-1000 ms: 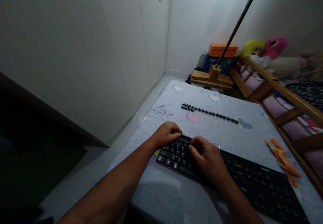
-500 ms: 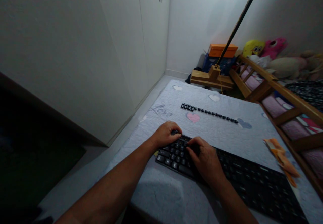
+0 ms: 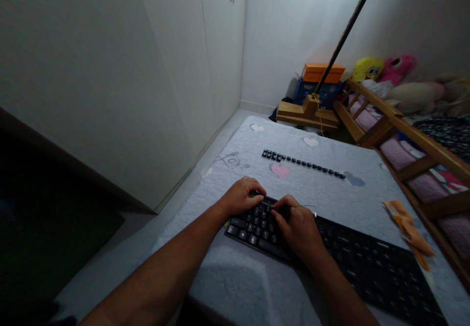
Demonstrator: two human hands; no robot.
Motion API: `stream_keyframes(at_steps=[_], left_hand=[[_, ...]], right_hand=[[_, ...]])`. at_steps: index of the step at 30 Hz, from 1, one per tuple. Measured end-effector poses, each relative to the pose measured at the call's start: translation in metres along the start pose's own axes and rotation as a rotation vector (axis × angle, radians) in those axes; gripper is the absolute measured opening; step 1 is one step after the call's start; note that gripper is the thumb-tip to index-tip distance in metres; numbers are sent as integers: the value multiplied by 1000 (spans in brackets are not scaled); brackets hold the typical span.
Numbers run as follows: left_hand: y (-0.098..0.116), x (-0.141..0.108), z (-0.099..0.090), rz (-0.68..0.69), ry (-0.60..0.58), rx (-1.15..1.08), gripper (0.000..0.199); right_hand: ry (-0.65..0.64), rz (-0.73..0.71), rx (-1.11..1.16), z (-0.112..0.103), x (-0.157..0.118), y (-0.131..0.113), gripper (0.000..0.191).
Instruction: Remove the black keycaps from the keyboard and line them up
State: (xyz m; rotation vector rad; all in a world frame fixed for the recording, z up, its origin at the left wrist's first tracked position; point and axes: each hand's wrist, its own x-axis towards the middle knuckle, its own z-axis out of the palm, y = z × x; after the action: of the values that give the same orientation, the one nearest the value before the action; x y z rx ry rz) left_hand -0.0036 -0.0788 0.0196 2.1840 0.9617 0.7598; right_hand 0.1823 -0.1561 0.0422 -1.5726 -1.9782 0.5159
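A black keyboard lies slantwise on the cloth-covered surface, with some keys off its top rows. My left hand is closed over its far left edge, thumb on the top and fingers over the rim. Over the left-hand letter keys is my right hand, thumb and forefinger pinched close to the keys. A thin wire-like tool sticks out from that hand towards the right; its kind is too small to tell. Beyond the keyboard, loose black keycaps form a long row, with a second short row at the left end.
An orange cloth lies right of the keyboard. A wooden bed rail runs along the right side, with plush toys behind it. A lamp stand on a wooden base stands at the back. White cupboard doors line the left.
My right hand has turned slightly over the keys, its fingers drawn closer together, and the thin wire-like tool now shows beside it. My left hand stays on the keyboard's edge.
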Motion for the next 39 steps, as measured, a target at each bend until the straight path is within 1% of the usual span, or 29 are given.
stream_keyframes(at_steps=[11,21,26,32,39], left_hand=[[0,0,0,-22,1,-35,13],[-1,0,0,8,-7,-22,13],[7,-1,-5,80,-20,-8,14],[10,-2,-4,134,-59,-4,27],[8,-1,0,138,-56,22,19]], right_hand=[[-27,72,67,-4,6,4,1],[-17,125,138,-10,9,3,2],[11,117,148,-12,8,3,3],[43,92,124,-12,5,-1,5],[73,49,131,-10,4,-3,4]])
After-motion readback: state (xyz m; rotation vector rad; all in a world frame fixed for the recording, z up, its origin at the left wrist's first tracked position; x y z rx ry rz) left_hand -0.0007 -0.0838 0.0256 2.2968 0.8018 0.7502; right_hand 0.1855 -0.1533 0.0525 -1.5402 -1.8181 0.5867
